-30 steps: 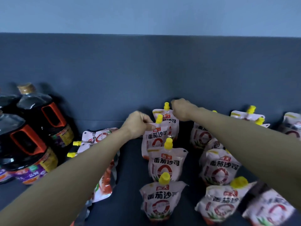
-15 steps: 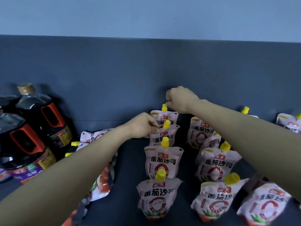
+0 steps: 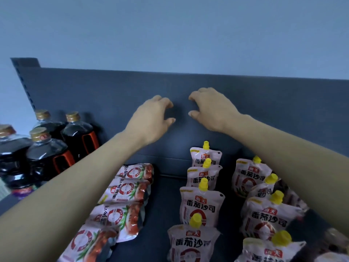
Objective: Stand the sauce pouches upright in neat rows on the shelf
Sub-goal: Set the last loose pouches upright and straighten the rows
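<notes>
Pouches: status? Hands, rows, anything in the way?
Left hand and right hand empty, hovering over the rows. Middle row and right row upright; left pile lying flat. Bottles at far left, apart.

Bottles [image 3: 47, 154] left of pouches [image 3: 202, 203], on shelf [image 3: 162, 205]

Dark bottles [image 3: 45, 154] — gold caps, orange handles — cluster at left; blue wall [image 3: 170, 35] behind.
</notes>
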### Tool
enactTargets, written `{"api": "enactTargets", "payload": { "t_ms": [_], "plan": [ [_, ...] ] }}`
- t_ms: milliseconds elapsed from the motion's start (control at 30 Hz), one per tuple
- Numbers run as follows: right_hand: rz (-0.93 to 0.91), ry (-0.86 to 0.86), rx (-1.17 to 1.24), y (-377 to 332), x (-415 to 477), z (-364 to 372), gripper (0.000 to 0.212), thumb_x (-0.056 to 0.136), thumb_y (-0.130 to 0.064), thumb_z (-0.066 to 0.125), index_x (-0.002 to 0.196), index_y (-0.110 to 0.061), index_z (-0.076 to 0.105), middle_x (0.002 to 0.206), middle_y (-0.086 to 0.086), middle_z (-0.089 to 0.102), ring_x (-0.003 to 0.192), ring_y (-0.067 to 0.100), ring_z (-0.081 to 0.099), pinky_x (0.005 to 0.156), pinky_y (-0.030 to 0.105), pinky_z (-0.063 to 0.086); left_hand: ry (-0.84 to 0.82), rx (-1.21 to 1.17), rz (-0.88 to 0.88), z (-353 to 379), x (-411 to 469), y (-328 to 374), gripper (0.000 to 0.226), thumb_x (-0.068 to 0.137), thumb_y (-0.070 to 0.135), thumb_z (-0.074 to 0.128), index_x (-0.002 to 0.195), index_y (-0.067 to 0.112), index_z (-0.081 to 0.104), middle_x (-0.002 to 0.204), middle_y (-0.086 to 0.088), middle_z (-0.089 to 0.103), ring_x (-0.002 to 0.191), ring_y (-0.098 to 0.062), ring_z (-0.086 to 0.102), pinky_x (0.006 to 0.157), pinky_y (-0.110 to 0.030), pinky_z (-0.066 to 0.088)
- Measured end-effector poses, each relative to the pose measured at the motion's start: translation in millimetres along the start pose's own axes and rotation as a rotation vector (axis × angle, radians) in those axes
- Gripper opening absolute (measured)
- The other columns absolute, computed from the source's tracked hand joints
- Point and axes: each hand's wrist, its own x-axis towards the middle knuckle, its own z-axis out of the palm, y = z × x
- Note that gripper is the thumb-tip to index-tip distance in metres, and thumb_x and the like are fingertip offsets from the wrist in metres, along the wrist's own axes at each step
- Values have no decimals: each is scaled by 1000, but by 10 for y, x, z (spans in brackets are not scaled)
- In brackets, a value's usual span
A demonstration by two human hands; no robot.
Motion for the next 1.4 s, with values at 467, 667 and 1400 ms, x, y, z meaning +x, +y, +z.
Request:
{"api": "enactTargets", "payload": {
  "t_ms": [467,667,1400],
  "plan": [
    [-285,111,-3,-591,157,-58,33,93,-30,54,119,-9,54,119,10,56,112,30,49,87,37,39,194,198,-142,-599,-519,-48,46,84,31,63,125,13,52,125,-7,54,114,-27,52,98,-45,41],
    [-466,55,53,-1028,183,197,36,92,-31,55,121,-10,54,122,9,56,116,30,48,90,38,40,185,262,-340,-641,-988,-258,45,82,28,66,123,13,53,123,-8,55,113,-30,51,95,-44,42],
    [-899,-931,-79,-2341,133,1759,89,76,-31,76,149,-18,26,145,4,43,125,26,48,89,33,45,-568,101,-1100,280,-2274,-1671,68,78,42,69,129,3,46,128,-13,56,114,-28,54,91,-36,44]
  ]
}}
